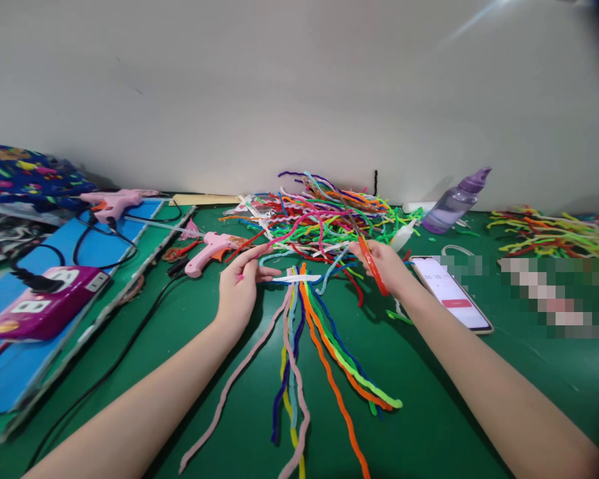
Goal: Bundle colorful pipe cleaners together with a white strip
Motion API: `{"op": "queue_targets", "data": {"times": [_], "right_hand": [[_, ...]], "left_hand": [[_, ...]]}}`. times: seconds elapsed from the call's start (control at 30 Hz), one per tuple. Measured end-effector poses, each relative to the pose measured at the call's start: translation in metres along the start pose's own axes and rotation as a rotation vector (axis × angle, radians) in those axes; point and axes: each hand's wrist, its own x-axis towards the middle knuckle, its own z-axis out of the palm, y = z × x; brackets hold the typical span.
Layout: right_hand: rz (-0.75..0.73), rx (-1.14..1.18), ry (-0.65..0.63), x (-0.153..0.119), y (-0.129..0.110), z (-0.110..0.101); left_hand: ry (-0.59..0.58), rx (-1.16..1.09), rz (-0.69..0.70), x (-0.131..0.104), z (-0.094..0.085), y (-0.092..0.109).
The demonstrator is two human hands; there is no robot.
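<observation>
Several fuzzy pipe cleaners in pink, yellow, blue, orange and green hang in a fan toward me, bunched at the top where a white strip (304,278) crosses them. My left hand (238,283) is at the strip's left end, its fingertips closed there, with a blue pipe cleaner running by them. What lies under those fingers is partly hidden. In my right hand (387,263) is a pair of scissors (372,266) with orange handles, blades pointing up and away over the heap of pipe cleaners (319,209). The scissors are apart from the strip.
Two pink glue guns (212,251) with black cords lie to the left, one on a blue board (34,362) beside a magenta power strip (54,303). On the right are a phone (452,293), a purple bottle (456,199) and more pipe cleaners (554,233). A pale wall stands behind.
</observation>
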Motion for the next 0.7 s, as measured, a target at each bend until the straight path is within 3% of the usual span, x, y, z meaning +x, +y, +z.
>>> {"op": "queue_targets", "data": {"times": [0.17, 0.37, 0.57, 0.7], "right_hand": [[0.005, -0.141, -0.031, 0.003, 0.006, -0.003], [0.134, -0.161, -0.115, 0.005, 0.012, -0.001], [0.033, -0.357, 0.024, 0.003, 0.007, -0.004], [0.056, -0.455, 0.069, 0.003, 0.0, -0.01]], "left_hand": [[0.03, -0.009, -0.024, 0.0, 0.001, 0.004], [0.032, -0.017, -0.035, 0.0, 0.001, 0.004], [0.042, -0.032, -0.038, 0.0, 0.001, 0.003], [0.048, -0.041, -0.037, 0.001, 0.001, 0.004]]}}
